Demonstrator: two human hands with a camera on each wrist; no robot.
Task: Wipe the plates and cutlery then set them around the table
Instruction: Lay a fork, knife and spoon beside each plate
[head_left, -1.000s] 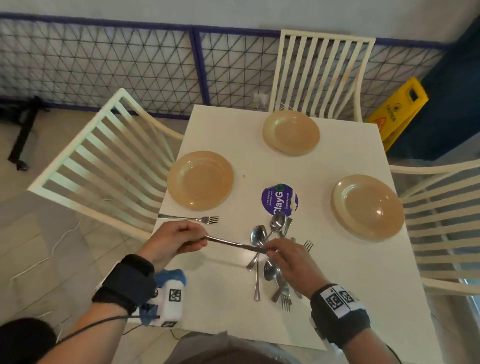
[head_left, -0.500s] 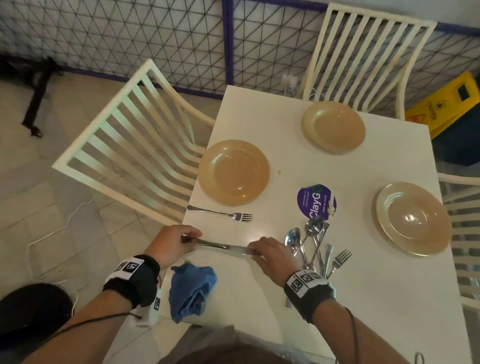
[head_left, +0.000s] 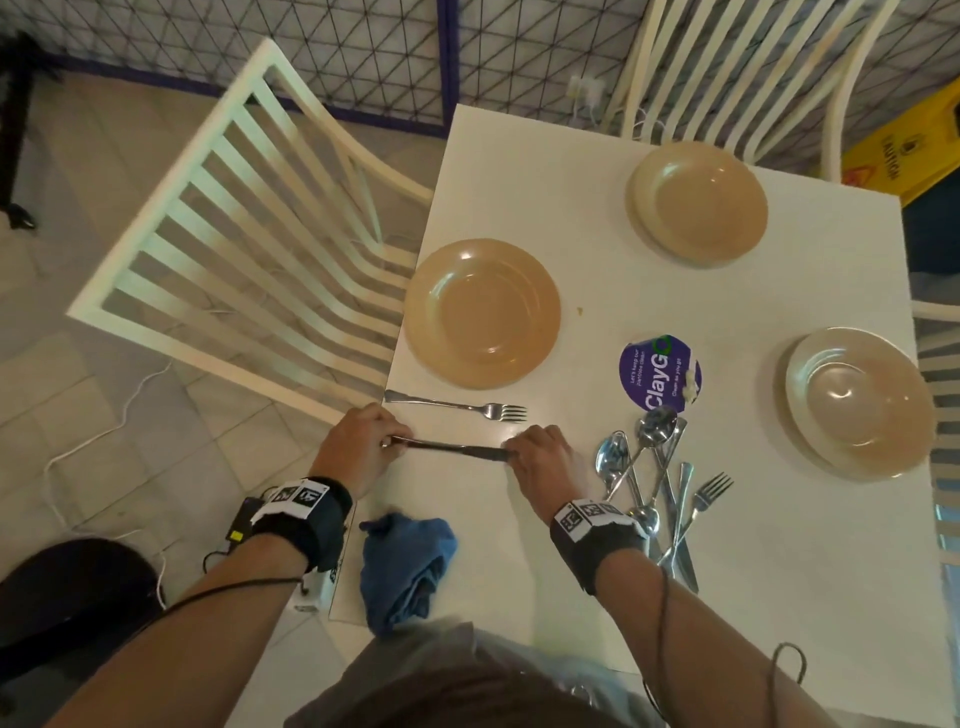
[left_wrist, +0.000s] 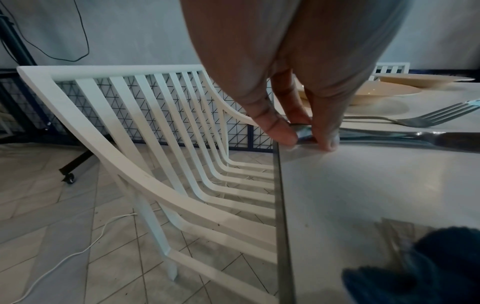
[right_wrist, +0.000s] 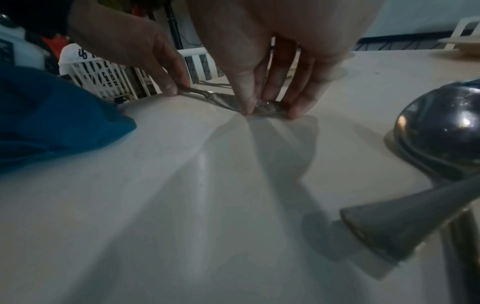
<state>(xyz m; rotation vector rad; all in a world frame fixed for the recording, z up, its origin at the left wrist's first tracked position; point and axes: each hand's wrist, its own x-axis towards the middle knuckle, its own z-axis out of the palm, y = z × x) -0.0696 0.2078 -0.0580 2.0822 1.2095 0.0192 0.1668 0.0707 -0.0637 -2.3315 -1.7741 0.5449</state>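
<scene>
both hands (head_left: 363, 441) pinching knife (head_left: 449, 449) ends, fingertips down

White slatted chairs (head_left: 249, 249) are standing round the white table (head_left: 779, 597), one to its left, another at the far end. A round purple sticker (head_left: 658, 375) is sitting mid-table. A yellow caution sign (head_left: 914, 150) is leaning at far right, and a white cable (head_left: 104, 436) is trailing over the tiled floor (head_left: 62, 364) on the left

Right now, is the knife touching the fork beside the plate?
Apart. The head view shows bare table between the knife and the fork, lying roughly parallel.
</scene>
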